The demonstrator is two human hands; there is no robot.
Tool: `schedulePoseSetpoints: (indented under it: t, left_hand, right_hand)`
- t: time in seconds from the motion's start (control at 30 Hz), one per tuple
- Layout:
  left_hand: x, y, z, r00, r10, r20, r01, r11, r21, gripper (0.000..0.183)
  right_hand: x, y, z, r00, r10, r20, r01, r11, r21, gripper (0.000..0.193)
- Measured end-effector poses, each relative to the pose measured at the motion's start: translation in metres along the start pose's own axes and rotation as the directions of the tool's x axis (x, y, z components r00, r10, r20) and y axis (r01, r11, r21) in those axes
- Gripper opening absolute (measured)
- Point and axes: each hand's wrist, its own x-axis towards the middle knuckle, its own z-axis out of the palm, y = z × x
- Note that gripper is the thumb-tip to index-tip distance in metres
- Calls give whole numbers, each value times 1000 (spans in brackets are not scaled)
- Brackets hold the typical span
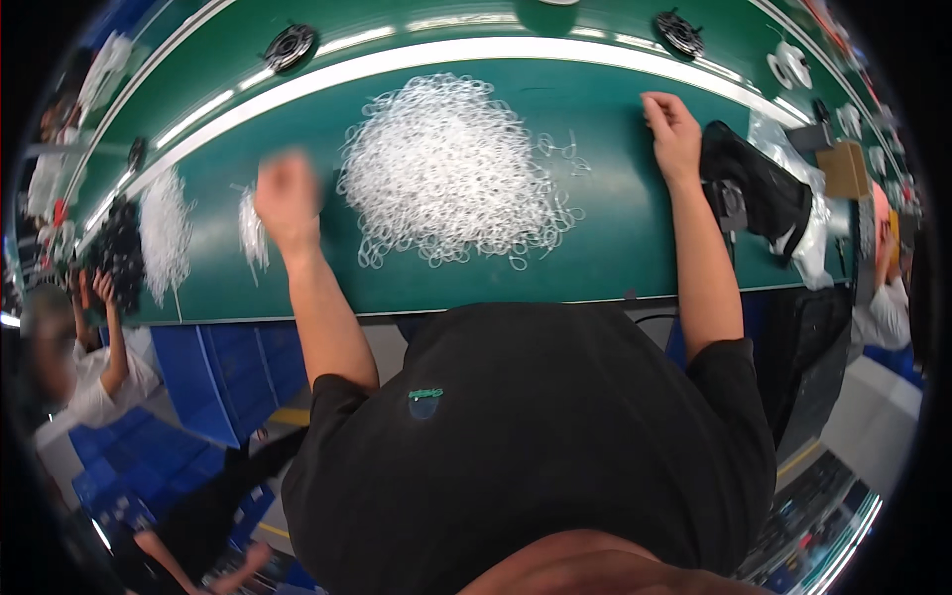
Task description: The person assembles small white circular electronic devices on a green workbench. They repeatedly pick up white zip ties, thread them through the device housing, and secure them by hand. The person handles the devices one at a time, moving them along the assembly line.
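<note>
A large heap of small thin white loops (446,169) lies on the green work table (397,290) in front of me. My left hand (288,198) is just left of the heap, smeared by motion, so its fingers cannot be read. Beside it lies a narrow bunch of thin white strips (252,233). Off to the right of the heap, my right hand (676,137) is over the table with its fingers curled together. Whatever it pinches, if anything, is too small to make out. A few stray loops (570,154) are scattered between the heap and that hand.
Another pile of white strips (166,233) is farther left, near dark parts (121,248). At right sit a black bag (759,188), clear plastic (815,248) and a brown box (843,171). Blue bins (213,382) stand below the table's left. Co-workers are at both sides.
</note>
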Motion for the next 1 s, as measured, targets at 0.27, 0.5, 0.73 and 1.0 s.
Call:
schedulePoseSetpoints:
  t: [0.27, 0.5, 0.73, 1.0]
  left_hand:
    - [-16, -20, 32, 989, 126, 83, -129, 991, 35, 15]
    - [-18, -13, 32, 974, 221, 49, -223, 974, 49, 13]
    - [-20, -3, 29, 964, 255, 71, -259, 964, 67, 14]
    - [-27, 7, 24, 956, 292, 15, -292, 957, -2, 25]
  right_hand:
    - [-7, -5, -5, 1000, 5, -17, -8, 986, -168, 19]
    - [3, 23, -13, 996, -79, 35, 85, 976, -199, 20]
    - [-3, 22, -7, 994, -105, 27, 108, 954, -280, 22]
    - [-4, 11, 1, 982, -184, 31, 181, 906, -382, 24]
